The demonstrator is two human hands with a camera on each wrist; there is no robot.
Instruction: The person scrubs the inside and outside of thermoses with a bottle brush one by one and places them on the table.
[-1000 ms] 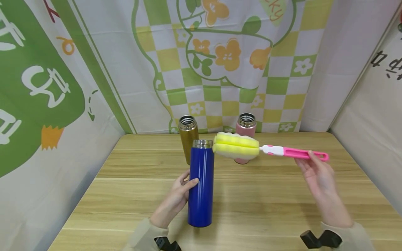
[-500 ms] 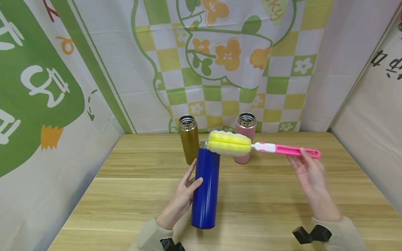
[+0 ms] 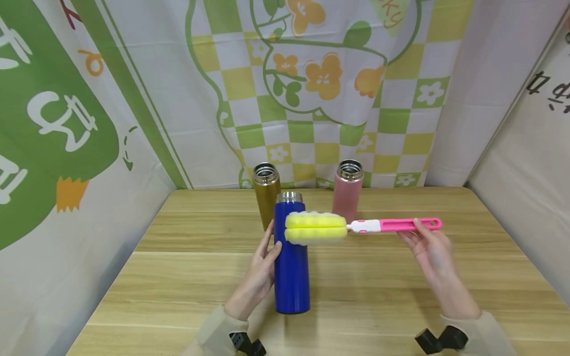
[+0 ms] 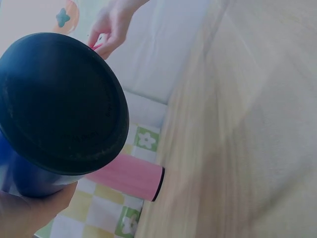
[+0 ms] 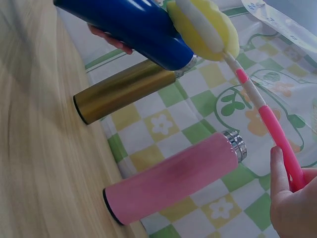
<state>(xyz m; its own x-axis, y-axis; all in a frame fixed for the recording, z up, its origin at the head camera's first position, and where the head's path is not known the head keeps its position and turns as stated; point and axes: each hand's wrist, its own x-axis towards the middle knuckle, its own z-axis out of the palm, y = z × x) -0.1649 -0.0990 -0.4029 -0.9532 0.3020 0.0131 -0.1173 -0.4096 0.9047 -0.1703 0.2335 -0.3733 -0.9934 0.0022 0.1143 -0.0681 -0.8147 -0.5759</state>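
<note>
My left hand [image 3: 263, 264] grips a tall blue bottle [image 3: 291, 262] with a steel rim from its left side. In the left wrist view its black base [image 4: 59, 99] faces the camera, off the table. My right hand [image 3: 425, 242] pinches the pink handle [image 3: 401, 225] of a bottle brush and holds it level. The brush's yellow sponge head [image 3: 315, 228] lies against the front of the blue bottle just below the mouth. In the right wrist view the sponge head [image 5: 203, 27] sits beside the blue bottle's [image 5: 129, 27] rim, outside the opening.
A gold bottle [image 3: 265, 193] and a pink bottle [image 3: 348, 190] stand open at the back of the wooden table [image 3: 401, 296], close to the patterned cloth backdrop [image 3: 311, 99]. Cloth walls close in the left and right sides.
The brush has moved left and down, so its sponge head is now in front of the blue bottle's upper part. The left hand has shifted the blue bottle slightly right.
</note>
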